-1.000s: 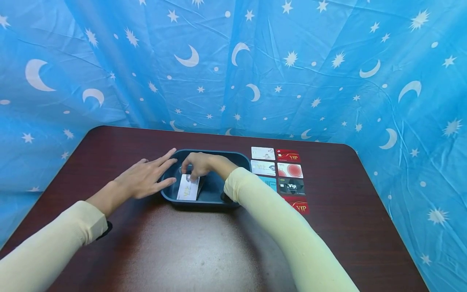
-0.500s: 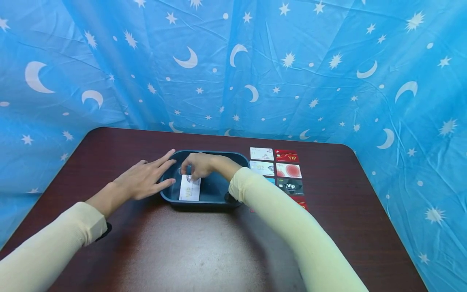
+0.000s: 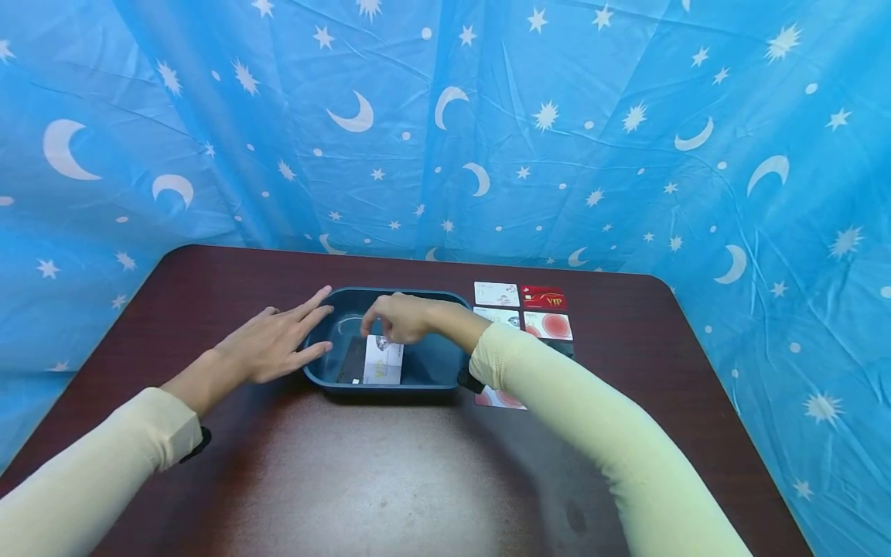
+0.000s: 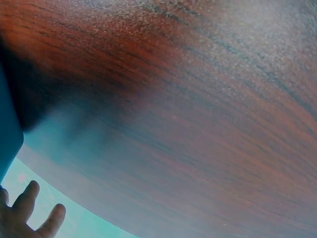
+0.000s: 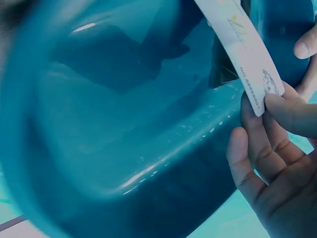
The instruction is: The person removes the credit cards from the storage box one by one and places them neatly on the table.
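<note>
In the head view a dark blue oval basin (image 3: 431, 363) stands on the table. Over it, my right hand (image 3: 402, 317) pinches a white VIP card (image 3: 383, 362) by its far end. The right wrist view shows the thumb and fingertips (image 5: 292, 116) on the card's corner, and the card (image 5: 242, 49) is slightly bent. A dark card (image 3: 352, 362) lies in the basin, left of the white one. My left hand (image 3: 281, 340) rests at the basin's left rim with its fingers spread and straight. Only some left fingertips (image 4: 30, 191) show in the left wrist view.
Right of the basin, several cards lie in two columns on the dark wooden table (image 3: 626, 348): a white card (image 3: 496, 293), a red VIP card (image 3: 545, 298) and a card with a red circle (image 3: 548, 325) among them. My right sleeve covers some. A blue curtain (image 3: 445, 155) hangs behind.
My right hand has moved right with the white card, off the dark card, which now shows beside it. The left hand stays at the rim.
</note>
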`<state>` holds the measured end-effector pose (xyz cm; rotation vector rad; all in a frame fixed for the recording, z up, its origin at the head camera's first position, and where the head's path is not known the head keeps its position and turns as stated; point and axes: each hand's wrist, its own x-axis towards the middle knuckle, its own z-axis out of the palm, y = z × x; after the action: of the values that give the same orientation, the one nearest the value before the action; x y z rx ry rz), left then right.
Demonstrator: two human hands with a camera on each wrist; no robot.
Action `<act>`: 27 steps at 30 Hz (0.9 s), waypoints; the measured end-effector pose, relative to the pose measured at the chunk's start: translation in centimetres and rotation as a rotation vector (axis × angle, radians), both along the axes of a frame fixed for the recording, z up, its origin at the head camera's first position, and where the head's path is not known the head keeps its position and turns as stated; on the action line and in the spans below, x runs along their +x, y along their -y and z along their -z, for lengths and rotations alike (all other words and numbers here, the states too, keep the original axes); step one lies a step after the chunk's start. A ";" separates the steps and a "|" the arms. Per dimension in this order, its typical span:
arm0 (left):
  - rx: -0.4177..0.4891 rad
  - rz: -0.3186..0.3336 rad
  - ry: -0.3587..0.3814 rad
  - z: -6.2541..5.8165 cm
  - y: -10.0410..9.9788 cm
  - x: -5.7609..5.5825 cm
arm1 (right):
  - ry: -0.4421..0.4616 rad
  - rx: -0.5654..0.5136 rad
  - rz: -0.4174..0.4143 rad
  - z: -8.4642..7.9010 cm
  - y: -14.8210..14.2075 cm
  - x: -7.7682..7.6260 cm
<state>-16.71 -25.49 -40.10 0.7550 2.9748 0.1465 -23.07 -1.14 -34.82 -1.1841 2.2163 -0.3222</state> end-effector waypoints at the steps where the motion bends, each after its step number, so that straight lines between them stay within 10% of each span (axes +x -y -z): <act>1: 0.000 -0.002 0.002 0.0 0.0 0.0 | -0.002 -0.003 0.004 0.0 -0.3 0.1; 27: -0.013 -0.007 0.011 0.1 0.0 0.1 | -0.035 -0.071 0.095 -0.1 -7.8 1.8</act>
<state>-16.60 -25.49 -40.22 0.7395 2.9654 0.1307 -21.25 6.62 -34.73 -1.1313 2.3130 -0.4255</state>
